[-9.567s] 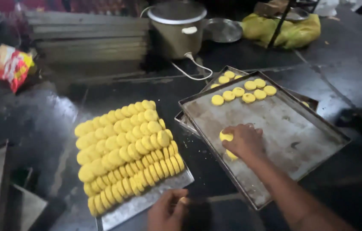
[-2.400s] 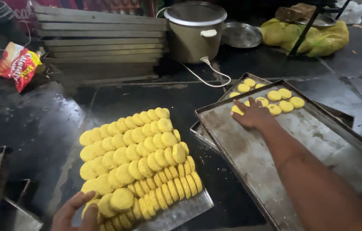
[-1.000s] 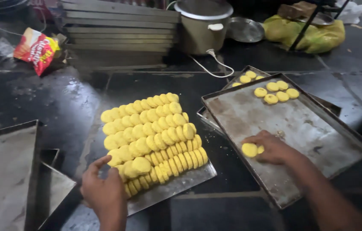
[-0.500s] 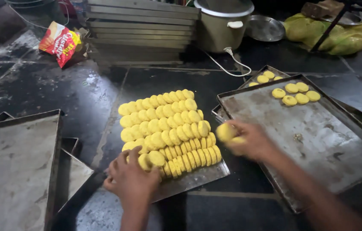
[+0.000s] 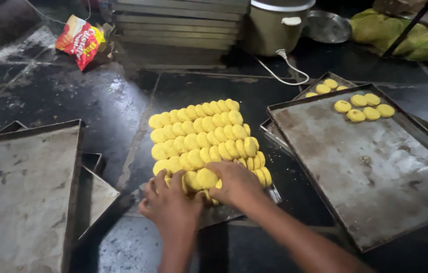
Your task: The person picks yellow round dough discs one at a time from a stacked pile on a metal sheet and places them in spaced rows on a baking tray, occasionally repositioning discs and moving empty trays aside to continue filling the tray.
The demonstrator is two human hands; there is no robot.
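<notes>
Right hand point(image 5: 234, 183) back from big tray point(image 5: 375, 167), left hand point(image 5: 171, 205) beside, fingers clamped on yellow discs point(image 5: 201, 136) — pot point(image 5: 274, 25) behind.

Surface: dark stone worktop point(image 5: 123, 108), worn and mottled, with pale joint lines between slabs; dusty grey patches at the near edge
Back: stack of flat metal trays point(image 5: 178, 23); beside it a metal cooker pot point(image 5: 277, 25) with a white cord point(image 5: 287, 71) trailing onto the stone; a round steel lid point(image 5: 327, 28)
Corners: red snack packet point(image 5: 80, 40) far left; yellow-green bag point(image 5: 411, 33) far right
Light: dim; soft sheen on the wet-looking stone
</notes>
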